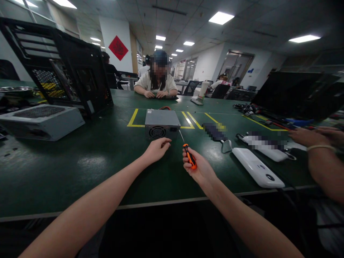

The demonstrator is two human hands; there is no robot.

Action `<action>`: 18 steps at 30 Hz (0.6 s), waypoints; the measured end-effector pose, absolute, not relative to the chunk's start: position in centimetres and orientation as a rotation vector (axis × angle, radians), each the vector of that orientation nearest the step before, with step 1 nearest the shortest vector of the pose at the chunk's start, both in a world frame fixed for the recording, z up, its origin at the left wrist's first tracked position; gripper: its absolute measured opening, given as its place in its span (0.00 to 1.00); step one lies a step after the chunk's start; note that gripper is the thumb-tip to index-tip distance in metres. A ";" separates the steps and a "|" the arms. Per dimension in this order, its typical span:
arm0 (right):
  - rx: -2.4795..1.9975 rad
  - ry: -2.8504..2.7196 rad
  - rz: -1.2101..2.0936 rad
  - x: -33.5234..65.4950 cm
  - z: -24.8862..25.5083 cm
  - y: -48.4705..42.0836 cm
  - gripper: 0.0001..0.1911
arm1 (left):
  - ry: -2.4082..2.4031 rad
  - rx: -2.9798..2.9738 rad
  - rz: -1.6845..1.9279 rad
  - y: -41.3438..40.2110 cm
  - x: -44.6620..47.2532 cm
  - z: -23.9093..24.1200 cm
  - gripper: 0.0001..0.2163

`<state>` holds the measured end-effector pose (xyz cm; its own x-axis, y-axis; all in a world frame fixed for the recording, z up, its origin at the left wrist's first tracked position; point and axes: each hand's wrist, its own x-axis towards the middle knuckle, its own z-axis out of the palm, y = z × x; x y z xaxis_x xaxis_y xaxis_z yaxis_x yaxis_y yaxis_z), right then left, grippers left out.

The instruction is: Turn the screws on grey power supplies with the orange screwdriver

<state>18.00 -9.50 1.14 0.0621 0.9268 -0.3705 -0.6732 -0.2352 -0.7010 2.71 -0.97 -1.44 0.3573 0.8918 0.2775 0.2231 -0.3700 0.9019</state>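
A grey power supply unit [162,123] with a round fan grille sits on the green table, inside yellow floor-tape markings. My left hand [157,148] hovers just in front of it, fingers pinched together as if on something too small to make out. My right hand [197,166] is closed round the orange-and-black handle of a screwdriver [189,154]; its thin shaft points up and left toward the unit's front right corner.
A black computer case [67,68] and a grey box [43,121] stand at the left. White power banks [256,166] and cables lie to the right, beside a co-worker's arms [319,150]. Another person sits across the table [40,172]. A black panel leans at far right.
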 end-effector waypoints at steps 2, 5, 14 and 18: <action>-0.975 -0.398 1.555 17.9 1.0 -10.2 0.06 | 0.937 1.519 0.968 -1.2 3.2 -0.9 0.09; -0.980 -0.469 1.579 17.4 0.9 -11.4 0.06 | 0.811 1.110 0.890 -2.0 3.7 0.2 0.15; -1.012 -0.640 1.599 16.4 1.0 -12.8 0.11 | 0.719 0.886 1.002 -2.5 2.4 1.5 0.13; -1.026 -0.683 1.597 16.5 1.2 -13.3 0.13 | 0.703 0.920 1.054 -2.3 2.1 1.3 0.12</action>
